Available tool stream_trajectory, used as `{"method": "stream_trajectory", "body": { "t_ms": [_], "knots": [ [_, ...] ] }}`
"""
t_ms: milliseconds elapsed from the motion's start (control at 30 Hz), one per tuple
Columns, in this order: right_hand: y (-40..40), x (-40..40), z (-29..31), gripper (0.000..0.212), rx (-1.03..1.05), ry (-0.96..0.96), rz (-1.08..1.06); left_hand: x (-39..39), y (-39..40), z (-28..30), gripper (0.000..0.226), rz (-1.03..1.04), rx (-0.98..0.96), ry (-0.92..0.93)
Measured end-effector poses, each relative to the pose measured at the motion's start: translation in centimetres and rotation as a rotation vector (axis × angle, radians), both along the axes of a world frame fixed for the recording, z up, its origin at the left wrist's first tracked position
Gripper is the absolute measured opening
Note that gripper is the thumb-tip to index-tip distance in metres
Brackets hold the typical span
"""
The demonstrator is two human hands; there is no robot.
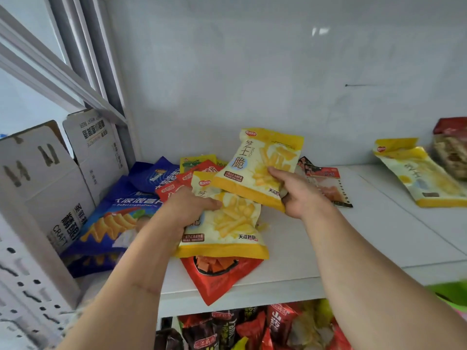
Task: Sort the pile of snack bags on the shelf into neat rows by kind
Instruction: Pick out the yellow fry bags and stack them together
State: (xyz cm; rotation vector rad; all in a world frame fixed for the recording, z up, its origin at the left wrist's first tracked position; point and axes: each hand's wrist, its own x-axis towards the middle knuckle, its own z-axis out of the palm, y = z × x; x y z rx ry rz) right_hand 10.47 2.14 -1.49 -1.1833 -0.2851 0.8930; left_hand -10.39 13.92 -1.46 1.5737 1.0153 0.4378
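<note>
A pile of snack bags lies on the white shelf (353, 236). My right hand (300, 193) grips a yellow cheese-stick bag (257, 168) by its lower right corner and holds it raised and tilted above the pile. My left hand (187, 208) holds a second yellow bag (227, 223) of the same kind, thumb on top, lying on the pile. Under it a red bag (217, 276) sticks out over the shelf's front edge. Blue chip bags (113, 218) lie at the left. A third yellow bag (424, 175) lies apart at the right.
Cardboard boxes (50, 178) stand at the shelf's left end. A red-and-white bag (326, 183) lies behind my right hand, and a red-topped bag (452, 147) stands at the far right. The lower shelf holds several dark and red snack bags (252, 327).
</note>
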Motion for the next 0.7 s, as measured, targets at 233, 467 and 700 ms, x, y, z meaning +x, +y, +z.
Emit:
{"method": "stream_trajectory", "body": {
  "t_ms": [233,467,700],
  "knots": [
    [-7.4,4.6,0.6,0.032,0.052,-0.022,-0.045,4.3,-6.3,0.3,0.063,-0.067,-0.096,-0.264],
    [-16.6,11.4,-0.1,0.037,-0.027,-0.114,-0.135,10.4,-15.2,-1.3,0.018,-0.103,-0.156,-0.236],
    [-24.4,18.8,-0.9,0.036,-0.075,-0.118,-0.198,17.8,-21.7,-2.5,0.017,-0.107,-0.175,-0.239]
  ]
}}
